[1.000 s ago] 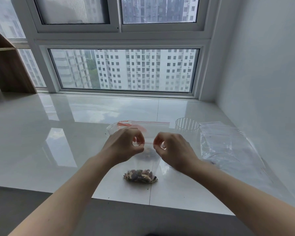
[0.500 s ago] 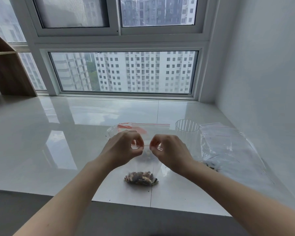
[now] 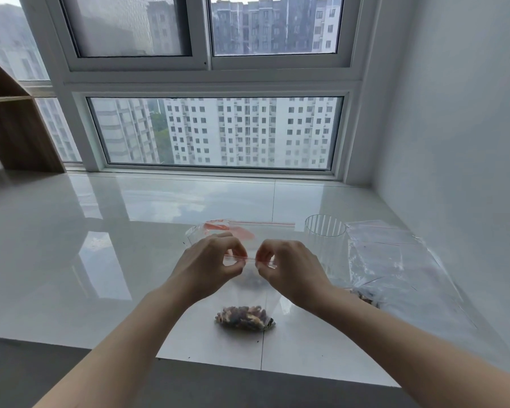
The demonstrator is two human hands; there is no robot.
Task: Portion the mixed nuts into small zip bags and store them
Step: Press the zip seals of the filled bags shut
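Step in hand: you are sealing 1 small zip bag (image 3: pixel 249 285) of mixed nuts (image 3: pixel 244 314), held upright above the white surface (image 3: pixel 130 260) near its front edge.
Left hand (image 3: pixel 208 267): thumb and forefinger pinch the red zip strip (image 3: pixel 251 259) at its left part.
Right hand (image 3: pixel 289 270): thumb and forefinger pinch the same strip at its right part, close beside your left hand.
Where the nuts sit: gathered in the bag's bottom, hanging below your hands.
How to do it well: keep the strip taut and level between both pinches, and press along its whole length, ends included, so no gap stays.
Air: squeeze the slack out before the last stretch closes.
Risk: thin film may crease under the zip, so I judge a second pass worthwhile.
Supply: the large clear bag (image 3: pixel 395 278) lies at right with a few nuts in it, behind it a ribbed clear cup (image 3: pixel 326 240).
Spare bags: more red-striped bags (image 3: pixel 233 231) lie behind your hands.
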